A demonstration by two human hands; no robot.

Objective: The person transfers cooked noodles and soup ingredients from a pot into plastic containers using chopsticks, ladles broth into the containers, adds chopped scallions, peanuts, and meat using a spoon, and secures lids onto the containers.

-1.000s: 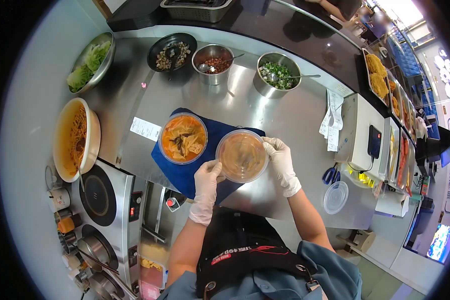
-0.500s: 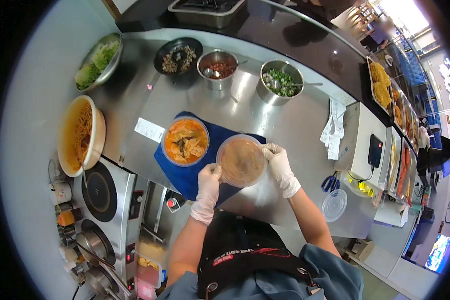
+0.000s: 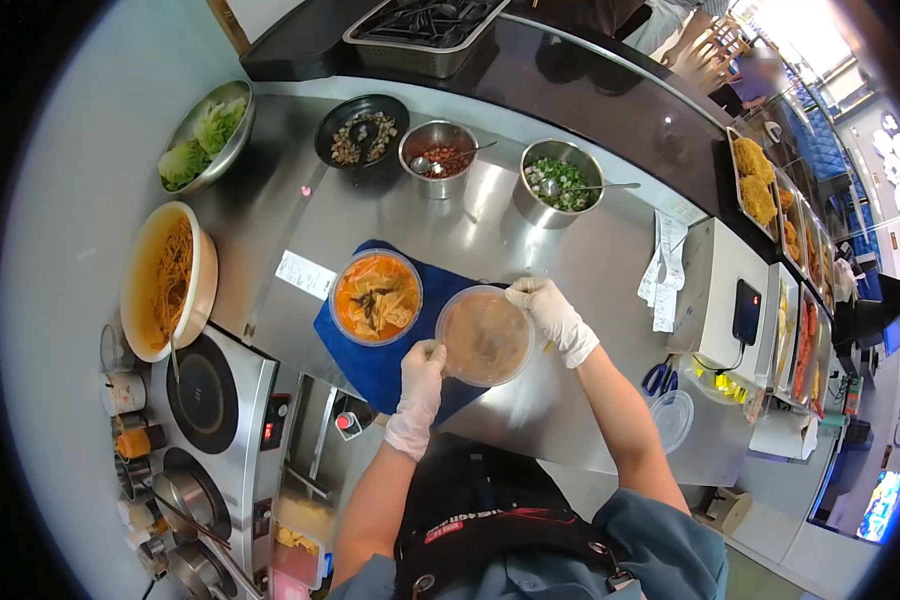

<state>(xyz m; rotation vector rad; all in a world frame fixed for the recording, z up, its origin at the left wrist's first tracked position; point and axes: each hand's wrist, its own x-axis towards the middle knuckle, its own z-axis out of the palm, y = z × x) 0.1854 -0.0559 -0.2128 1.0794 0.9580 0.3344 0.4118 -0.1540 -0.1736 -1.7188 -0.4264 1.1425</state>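
Between my gloved hands is a round takeout bowl (image 3: 486, 338) with a cloudy, see-through lid and brownish contents. My left hand (image 3: 422, 378) is closed on its left edge, thumb up at the rim. At the upper right of the rim, my right hand (image 3: 550, 312) pinches the edge with closed fingers. Just left of it an open soup bowl (image 3: 377, 297) holds orange broth with toppings. Both bowls are over a folded blue cloth (image 3: 355, 362); whether the lidded one rests on it or is slightly raised, I cannot tell.
Behind are a steel pot of chopped greens (image 3: 558, 215), a pot of peanuts (image 3: 438, 188) and a black bowl (image 3: 332, 118). A noodle bowl (image 3: 206, 275) and induction cooker (image 3: 252, 375) stand left. Scissors (image 3: 659, 378) and a loose lid (image 3: 673, 420) lie right.
My right hand has shifted along the rim, from the right side to the upper right. My left hand keeps its place on the bowl. The whole view has moved slightly.
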